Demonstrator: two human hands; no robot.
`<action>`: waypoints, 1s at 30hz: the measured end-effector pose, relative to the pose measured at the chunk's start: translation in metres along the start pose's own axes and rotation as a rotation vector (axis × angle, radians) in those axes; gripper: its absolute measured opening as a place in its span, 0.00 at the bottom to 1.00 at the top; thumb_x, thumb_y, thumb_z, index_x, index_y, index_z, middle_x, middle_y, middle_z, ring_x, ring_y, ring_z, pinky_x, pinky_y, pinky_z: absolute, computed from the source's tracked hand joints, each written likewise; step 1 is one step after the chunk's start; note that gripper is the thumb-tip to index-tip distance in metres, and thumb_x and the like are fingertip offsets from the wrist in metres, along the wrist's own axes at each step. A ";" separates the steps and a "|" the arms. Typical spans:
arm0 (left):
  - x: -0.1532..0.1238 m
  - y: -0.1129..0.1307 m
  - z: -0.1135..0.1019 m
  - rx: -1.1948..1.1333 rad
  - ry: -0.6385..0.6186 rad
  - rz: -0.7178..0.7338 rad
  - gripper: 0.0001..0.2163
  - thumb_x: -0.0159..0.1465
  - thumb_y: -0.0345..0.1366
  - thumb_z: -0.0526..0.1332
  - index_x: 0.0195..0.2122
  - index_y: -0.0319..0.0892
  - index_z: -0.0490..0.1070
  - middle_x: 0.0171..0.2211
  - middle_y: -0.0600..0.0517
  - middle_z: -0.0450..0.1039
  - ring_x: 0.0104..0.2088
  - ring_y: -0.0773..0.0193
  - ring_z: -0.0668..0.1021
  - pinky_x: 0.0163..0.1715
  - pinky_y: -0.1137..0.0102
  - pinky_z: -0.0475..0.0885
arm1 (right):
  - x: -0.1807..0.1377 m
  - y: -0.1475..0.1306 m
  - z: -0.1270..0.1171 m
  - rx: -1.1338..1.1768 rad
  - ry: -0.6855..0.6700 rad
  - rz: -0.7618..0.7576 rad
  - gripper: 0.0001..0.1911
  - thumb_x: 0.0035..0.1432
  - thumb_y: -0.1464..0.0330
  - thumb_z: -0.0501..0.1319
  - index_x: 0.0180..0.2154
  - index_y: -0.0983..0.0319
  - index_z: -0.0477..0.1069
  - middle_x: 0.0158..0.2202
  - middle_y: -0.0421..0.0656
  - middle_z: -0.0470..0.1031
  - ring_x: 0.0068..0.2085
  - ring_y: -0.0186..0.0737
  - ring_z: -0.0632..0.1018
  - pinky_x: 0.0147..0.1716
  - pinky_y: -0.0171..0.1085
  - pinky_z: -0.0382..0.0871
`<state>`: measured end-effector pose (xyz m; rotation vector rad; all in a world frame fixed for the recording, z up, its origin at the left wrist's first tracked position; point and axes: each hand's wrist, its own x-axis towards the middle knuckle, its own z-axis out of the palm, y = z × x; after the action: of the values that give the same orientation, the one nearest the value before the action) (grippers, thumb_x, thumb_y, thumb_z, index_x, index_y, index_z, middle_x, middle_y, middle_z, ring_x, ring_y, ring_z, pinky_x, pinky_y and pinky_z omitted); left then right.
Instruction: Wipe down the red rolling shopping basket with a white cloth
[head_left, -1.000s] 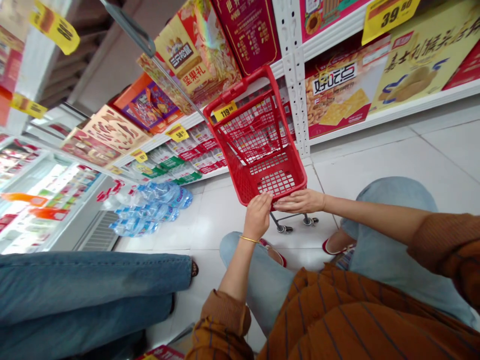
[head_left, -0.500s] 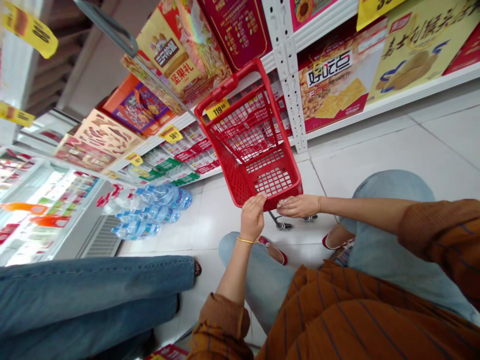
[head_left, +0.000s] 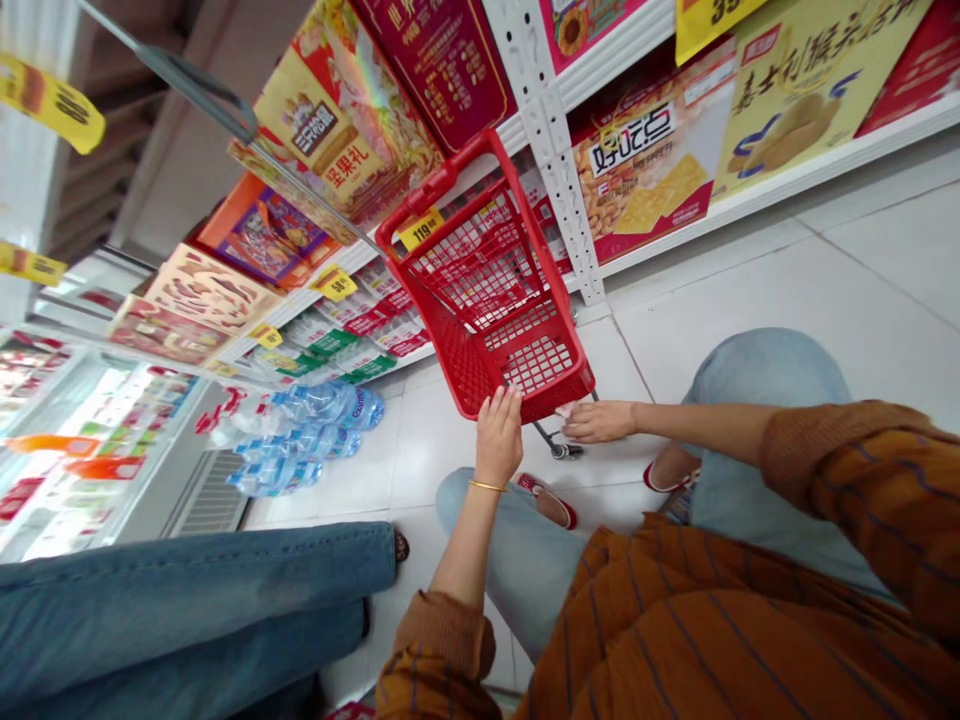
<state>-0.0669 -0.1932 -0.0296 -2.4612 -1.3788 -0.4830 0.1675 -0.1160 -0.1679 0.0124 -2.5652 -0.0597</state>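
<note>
A red toy-sized shopping cart [head_left: 551, 398] stands in front of me, its basket holding nothing that I can see. At the basket's near rim, my left hand [head_left: 500, 435] has its fingers stretched out and slightly apart, touching the corner. My right hand [head_left: 600, 422] lies flat just off the right part of that rim, fingers extended to the left. A small pale pinkish patch shows by its fingertips; I cannot make out what it is. Below the basket, a grey leg with a caster wheel [head_left: 566, 450] is visible.
Shelves [head_left: 675, 240] with boxed snacks rise behind the cart. Packs of bottled water [head_left: 315, 430] stand on the tiled floor at left. Another person's jeans-clad legs [head_left: 195, 600] are close on my left. A metal hook rod [head_left: 195, 85] crosses the upper left.
My right hand has come away from the cart's rim, slightly to the right. My left hand's fingers have straightened at the rim. The view has shifted slightly.
</note>
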 end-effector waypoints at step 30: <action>-0.017 -0.018 0.058 0.337 0.210 0.268 0.32 0.60 0.28 0.58 0.66 0.46 0.54 0.68 0.54 0.41 0.68 0.65 0.33 0.67 0.62 0.25 | 0.025 0.027 -0.094 0.195 0.246 -0.068 0.20 0.65 0.69 0.54 0.57 0.51 0.67 0.56 0.36 0.72 0.59 0.27 0.69 0.59 0.27 0.61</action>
<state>-0.0814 -0.1742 -0.0874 -2.2022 -0.9426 -0.3965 0.1977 -0.0935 -0.0743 0.1701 -2.3151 0.1574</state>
